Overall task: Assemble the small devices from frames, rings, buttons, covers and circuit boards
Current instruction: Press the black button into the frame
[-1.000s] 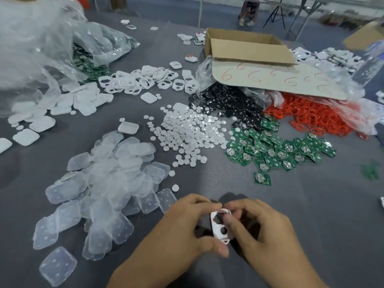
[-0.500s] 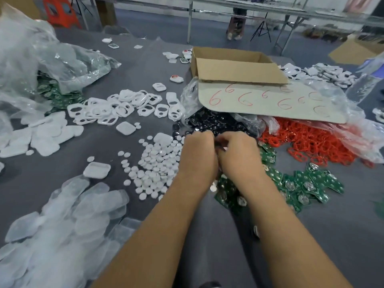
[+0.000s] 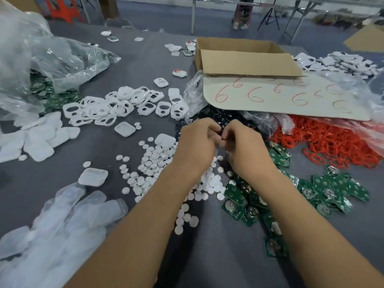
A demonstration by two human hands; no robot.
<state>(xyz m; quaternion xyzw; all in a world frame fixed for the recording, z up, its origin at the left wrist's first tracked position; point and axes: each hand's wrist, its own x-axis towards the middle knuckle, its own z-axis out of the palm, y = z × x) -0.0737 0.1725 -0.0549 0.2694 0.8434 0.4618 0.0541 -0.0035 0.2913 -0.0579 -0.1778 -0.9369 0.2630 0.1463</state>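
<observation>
My left hand (image 3: 195, 142) and my right hand (image 3: 243, 148) meet with curled fingers just above the pile of black buttons (image 3: 207, 116). A small dark piece (image 3: 222, 137) shows between the fingertips of both hands. The white frame I was holding is hidden inside my left hand. Loose white round buttons (image 3: 153, 163) lie under my left wrist. Green circuit boards (image 3: 324, 190) lie under and to the right of my right wrist. Red rings (image 3: 332, 142) are heaped at the right. White frames (image 3: 116, 107) lie at the far left.
Translucent covers (image 3: 62, 225) lie heaped at the near left and white back covers (image 3: 39, 140) further left. An open cardboard box (image 3: 245, 61) and a sheet with red sixes (image 3: 280, 96) lie beyond my hands. A big plastic bag (image 3: 41, 55) fills the far left.
Both hands moved away from my body, from the near table edge out to the black button pile, carrying the white frame. Over the last half second they have hardly shifted.
</observation>
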